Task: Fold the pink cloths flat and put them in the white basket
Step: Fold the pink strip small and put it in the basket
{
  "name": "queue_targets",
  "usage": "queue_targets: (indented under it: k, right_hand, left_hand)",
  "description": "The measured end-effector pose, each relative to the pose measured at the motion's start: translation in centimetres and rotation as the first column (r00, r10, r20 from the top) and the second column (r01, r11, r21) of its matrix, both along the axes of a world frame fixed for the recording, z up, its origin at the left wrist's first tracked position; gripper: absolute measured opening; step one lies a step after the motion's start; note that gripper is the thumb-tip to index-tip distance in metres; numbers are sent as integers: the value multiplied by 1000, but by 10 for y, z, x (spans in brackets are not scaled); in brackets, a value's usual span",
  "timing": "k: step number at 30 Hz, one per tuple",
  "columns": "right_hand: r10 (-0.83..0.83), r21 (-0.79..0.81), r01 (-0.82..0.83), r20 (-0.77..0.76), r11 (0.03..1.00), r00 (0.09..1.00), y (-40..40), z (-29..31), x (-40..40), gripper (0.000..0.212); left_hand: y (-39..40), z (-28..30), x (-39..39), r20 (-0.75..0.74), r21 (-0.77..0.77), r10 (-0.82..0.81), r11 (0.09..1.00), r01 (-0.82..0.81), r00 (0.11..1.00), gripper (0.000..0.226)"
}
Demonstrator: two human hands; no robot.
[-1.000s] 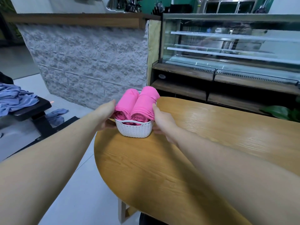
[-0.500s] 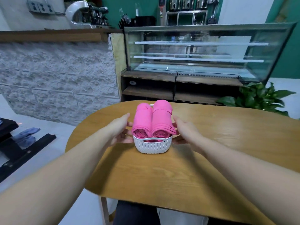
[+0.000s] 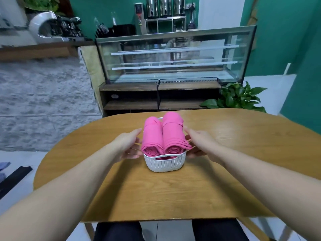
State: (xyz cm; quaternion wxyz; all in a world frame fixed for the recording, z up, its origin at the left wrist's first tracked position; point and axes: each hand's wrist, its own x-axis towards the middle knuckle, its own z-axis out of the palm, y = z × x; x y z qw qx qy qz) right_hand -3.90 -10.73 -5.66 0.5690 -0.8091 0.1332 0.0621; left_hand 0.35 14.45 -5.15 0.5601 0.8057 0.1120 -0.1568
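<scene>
Left hand: left hand point(image 3: 129, 145) sits at the left side of the white basket point(image 3: 165, 163), fingers spread and relaxed, tips at the left pink roll; whether it touches the basket cannot be told.
Right hand: right hand point(image 3: 201, 144) mirrors it on the right side, fingers loose, pinching nothing.
Cloths: two pink cloths point(image 3: 163, 136), rolled, lie side by side in the basket, standing above its rim.
Basket: rests on the wooden table point(image 3: 225, 171), near its middle.
Surroundings: glass display case point(image 3: 173, 56) beyond the far edge; potted plant point(image 3: 238, 98) far right; stone-faced counter point(image 3: 43, 101) far left.
Change: a second ago the basket was at the table's left edge; it now stands central, hands flanking it as before.
</scene>
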Motion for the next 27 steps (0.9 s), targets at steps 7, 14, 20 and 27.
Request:
queue_targets:
  k: [7,14,20,27]
  right_hand:
    - [-30,-259,87,216,962,976,-2,30,27,54]
    - [152,-503,-135,-6,854,988,28,50,51,85]
    - [125,-564,-152,-86,812,988,33,43,59,97]
    - [34,-99,-29,48,995,998,20,39,54,64]
  left_hand:
    - [-18,16,9,255,180,31,981,-79,966,57]
    - [-44,24,18,158,464,-205,879,111,966,95]
    - [-49,33,20,118,570,-280,805,165,953,94]
    - [-36,42,23,66,220,-155,966,137,986,61]
